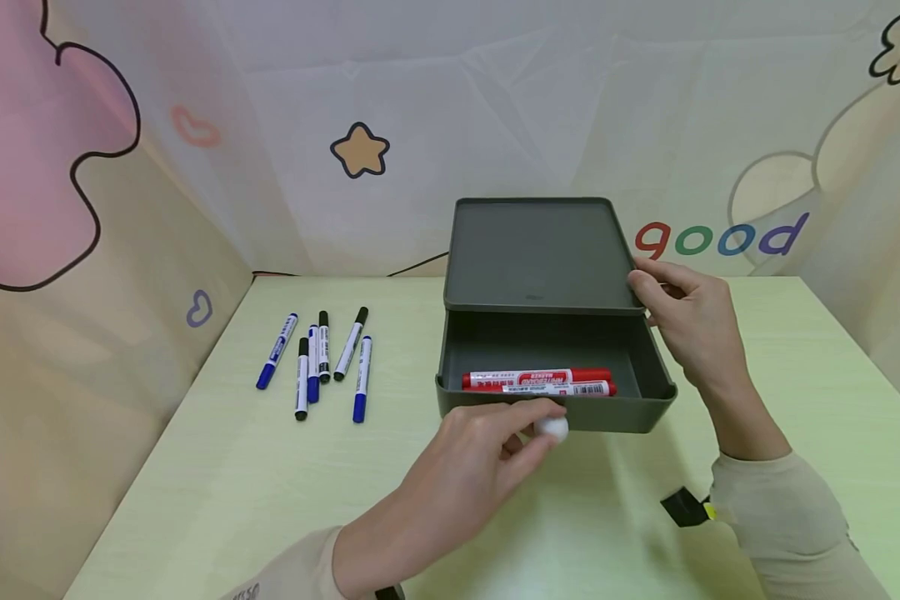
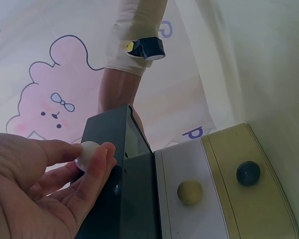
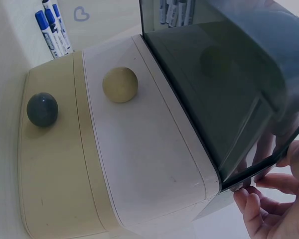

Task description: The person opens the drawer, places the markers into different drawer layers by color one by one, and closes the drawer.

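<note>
A small desktop drawer unit has its dark grey top drawer pulled out. Two red whiteboard markers lie side by side inside, near the drawer's front. My left hand pinches the white round knob on that drawer's front between thumb and fingers. At the unit's right side, my right hand grips the edge of the top, thumb on the rim and fingers partly hidden. The wrist views show a white drawer with a beige knob and a beige drawer with a dark knob, both closed.
Several blue and black markers lie loosely on the light green table, left of the unit. A printed cloth with a star and letters hangs behind the table, with more cloth at both sides.
</note>
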`<state>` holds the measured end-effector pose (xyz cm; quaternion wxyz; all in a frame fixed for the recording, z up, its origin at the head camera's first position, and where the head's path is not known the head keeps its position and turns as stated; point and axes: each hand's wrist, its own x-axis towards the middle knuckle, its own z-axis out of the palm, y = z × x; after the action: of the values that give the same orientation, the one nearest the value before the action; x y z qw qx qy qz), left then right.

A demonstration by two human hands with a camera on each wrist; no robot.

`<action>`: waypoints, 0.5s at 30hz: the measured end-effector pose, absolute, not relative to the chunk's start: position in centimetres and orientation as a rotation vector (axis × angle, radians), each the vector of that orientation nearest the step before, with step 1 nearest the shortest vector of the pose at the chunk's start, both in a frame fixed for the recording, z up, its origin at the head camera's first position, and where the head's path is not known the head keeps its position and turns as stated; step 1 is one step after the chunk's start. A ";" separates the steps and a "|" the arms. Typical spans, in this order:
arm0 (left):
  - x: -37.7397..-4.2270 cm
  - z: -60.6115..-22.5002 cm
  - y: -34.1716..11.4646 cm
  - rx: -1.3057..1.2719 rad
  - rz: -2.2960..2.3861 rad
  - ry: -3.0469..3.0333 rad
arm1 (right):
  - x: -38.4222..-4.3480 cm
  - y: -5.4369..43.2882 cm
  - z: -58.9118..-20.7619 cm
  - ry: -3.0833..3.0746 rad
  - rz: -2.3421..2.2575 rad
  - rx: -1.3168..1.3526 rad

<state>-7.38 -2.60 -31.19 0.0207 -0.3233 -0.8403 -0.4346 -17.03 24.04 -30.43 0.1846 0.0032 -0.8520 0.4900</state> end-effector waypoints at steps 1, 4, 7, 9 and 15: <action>-7.5 -31.2 -2.5 -1.004 -1.339 -2.598 | -17.0 24.1 -30.5 -2.401 1.384 0.008; -7.9 -31.3 -2.4 -0.999 -1.326 -2.587 | -17.1 24.1 -30.5 -2.400 1.391 0.005; -8.3 -31.4 -2.3 -0.986 -1.322 -2.583 | -17.1 24.1 -30.6 -2.402 1.390 0.001; -8.6 -31.4 -2.3 -0.983 -1.324 -2.577 | -17.1 24.1 -30.6 -2.406 1.387 -0.002; -9.2 -31.4 -2.2 -0.983 -1.322 -2.556 | -17.1 24.2 -30.6 -2.396 1.398 0.001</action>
<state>-9.22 -2.18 -31.41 0.0502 -0.3228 -0.8395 -0.4343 -17.13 24.16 -30.58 0.1828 0.0004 -0.8492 0.4954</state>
